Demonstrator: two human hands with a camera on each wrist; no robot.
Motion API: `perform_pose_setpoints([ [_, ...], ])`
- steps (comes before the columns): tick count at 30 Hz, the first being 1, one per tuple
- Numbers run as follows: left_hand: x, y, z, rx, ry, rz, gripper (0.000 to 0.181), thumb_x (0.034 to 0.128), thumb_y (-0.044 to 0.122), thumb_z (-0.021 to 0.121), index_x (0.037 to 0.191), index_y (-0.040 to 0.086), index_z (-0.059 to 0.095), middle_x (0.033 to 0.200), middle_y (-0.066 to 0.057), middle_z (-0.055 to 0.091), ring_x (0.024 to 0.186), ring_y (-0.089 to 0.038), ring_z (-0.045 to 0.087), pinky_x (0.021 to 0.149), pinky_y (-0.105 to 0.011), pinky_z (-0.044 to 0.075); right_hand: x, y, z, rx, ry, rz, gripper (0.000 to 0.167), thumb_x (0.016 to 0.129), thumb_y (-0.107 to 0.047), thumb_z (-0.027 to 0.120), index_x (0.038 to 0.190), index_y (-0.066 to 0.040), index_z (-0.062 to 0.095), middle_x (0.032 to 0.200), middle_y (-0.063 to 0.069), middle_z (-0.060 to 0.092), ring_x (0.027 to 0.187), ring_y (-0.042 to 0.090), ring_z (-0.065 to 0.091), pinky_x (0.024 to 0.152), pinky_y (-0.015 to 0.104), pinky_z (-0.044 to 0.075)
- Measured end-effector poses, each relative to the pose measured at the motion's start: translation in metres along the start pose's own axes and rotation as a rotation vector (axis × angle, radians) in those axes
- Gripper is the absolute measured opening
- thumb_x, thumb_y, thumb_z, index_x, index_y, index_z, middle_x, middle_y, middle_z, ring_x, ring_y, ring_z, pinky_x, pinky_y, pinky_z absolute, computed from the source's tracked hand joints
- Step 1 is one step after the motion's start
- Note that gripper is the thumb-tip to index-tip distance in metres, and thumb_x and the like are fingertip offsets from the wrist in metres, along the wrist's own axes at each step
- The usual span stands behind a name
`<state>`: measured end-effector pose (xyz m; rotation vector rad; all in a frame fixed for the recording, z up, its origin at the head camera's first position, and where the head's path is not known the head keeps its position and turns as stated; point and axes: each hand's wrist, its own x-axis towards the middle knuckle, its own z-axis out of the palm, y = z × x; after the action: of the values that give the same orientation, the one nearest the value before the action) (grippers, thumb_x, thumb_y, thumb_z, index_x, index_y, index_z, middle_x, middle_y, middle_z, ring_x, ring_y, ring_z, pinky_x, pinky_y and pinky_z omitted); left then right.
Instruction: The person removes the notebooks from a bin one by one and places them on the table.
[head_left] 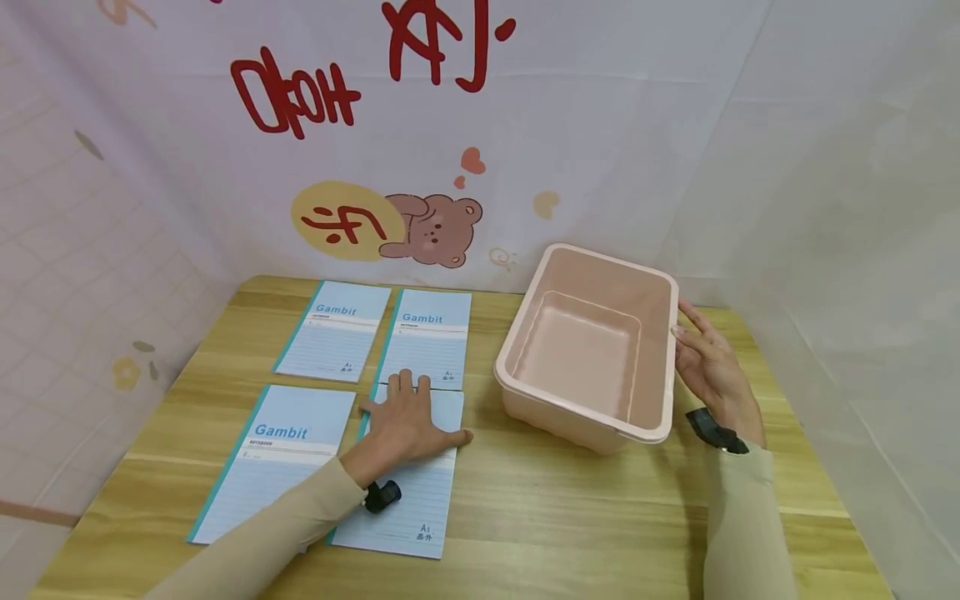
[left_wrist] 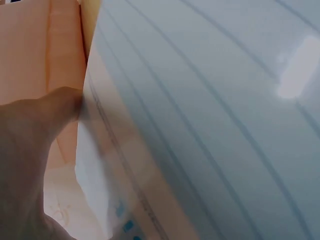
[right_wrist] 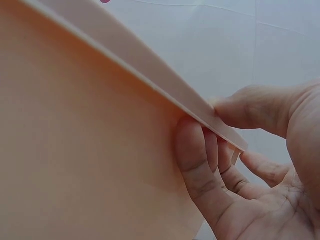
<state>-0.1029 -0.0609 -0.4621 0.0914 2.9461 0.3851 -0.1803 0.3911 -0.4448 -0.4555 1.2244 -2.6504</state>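
Note:
A light pink plastic storage bin (head_left: 577, 417) stands on the right part of the table. My right hand (head_left: 712, 367) pinches its right rim, with the thumb (right_wrist: 250, 107) on top and fingers (right_wrist: 192, 150) under the lip. My left hand (head_left: 408, 425) lies spread over the near right notebook (head_left: 405, 525), hiding its title. The left thumb (left_wrist: 65, 102) reaches that notebook's right edge. Beside it lies the near left notebook (head_left: 277, 467), light blue with a teal spine. Behind these are the far left notebook (head_left: 333, 333) and the far right notebook (head_left: 425, 342), both marked Gambit.
A wood-grain table (head_left: 540, 525) carries everything. White cloth (head_left: 600, 125) with red lettering and a printed bear hangs behind the table, with pale cloth walls at both sides. The bin's inside shows a bare floor.

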Motion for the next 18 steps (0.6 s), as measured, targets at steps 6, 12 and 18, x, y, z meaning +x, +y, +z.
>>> perform_pose_setpoints([
  [6, -0.0001, -0.0032, 0.0035, 0.000, 0.021, 0.004, 0.105, 0.0653, 0.083, 0.074, 0.130, 0.003, 0.052, 0.125, -0.024, 0.044, 0.117, -0.041, 0.043, 0.083, -0.085, 0.037, 0.0032, 0.0012, 0.0000, -0.018, -0.002, 0.007, 0.062, 0.106, 0.009, 0.031, 0.162, -0.009, 0.009, 0.135, 0.016, 0.062, 0.111, 0.024, 0.071, 0.087, 0.030, 0.060],
  [12, -0.0009, -0.0036, 0.0036, 0.011, 0.025, 0.003, 0.104, 0.0663, 0.085, 0.072, 0.131, 0.005, 0.054, 0.127, -0.025, 0.044, 0.120, -0.043, 0.041, 0.082, -0.083, 0.040, 0.0027, 0.0004, 0.0008, -0.024, 0.020, 0.001, 0.061, 0.106, 0.010, 0.031, 0.160, -0.008, 0.011, 0.130, 0.016, 0.065, 0.108, 0.024, 0.072, 0.086, 0.030, 0.060],
  [18, -0.0006, -0.0073, -0.0031, 0.027, 0.047, 0.007, 0.098, 0.0712, 0.081, 0.071, 0.131, 0.006, 0.054, 0.127, -0.026, 0.045, 0.119, -0.043, 0.042, 0.075, -0.069, 0.048, -0.0018, -0.0060, 0.0029, -0.140, 0.050, 0.009, 0.056, 0.106, 0.009, 0.036, 0.158, -0.006, 0.023, 0.122, 0.012, 0.069, 0.105, 0.021, 0.072, 0.086, 0.028, 0.059],
])
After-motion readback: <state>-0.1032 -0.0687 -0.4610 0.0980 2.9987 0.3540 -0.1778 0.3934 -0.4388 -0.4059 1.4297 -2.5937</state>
